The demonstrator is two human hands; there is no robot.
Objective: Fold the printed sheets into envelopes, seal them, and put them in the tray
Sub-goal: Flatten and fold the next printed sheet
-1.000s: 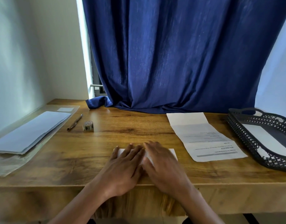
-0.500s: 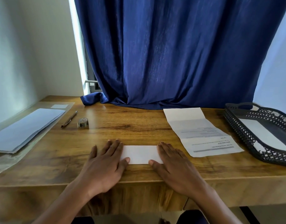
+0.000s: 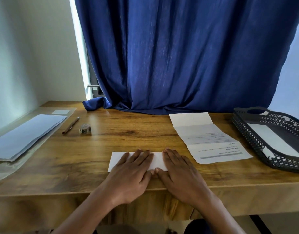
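A folded white sheet is pressed flat near the front edge of the wooden surface by both hands. The left hand is laid over its middle and the right hand over its right end, fingers straight and spread wide, the thumbs almost meeting at the near edge. A printed sheet, creased in thirds and lying unfolded, is seen just to the right, apart from the hands. At the far right a dark perforated tray is placed, with white paper inside. To the left, a stack of envelopes, a pen and a tape roll are set out. A blue curtain is hung behind.
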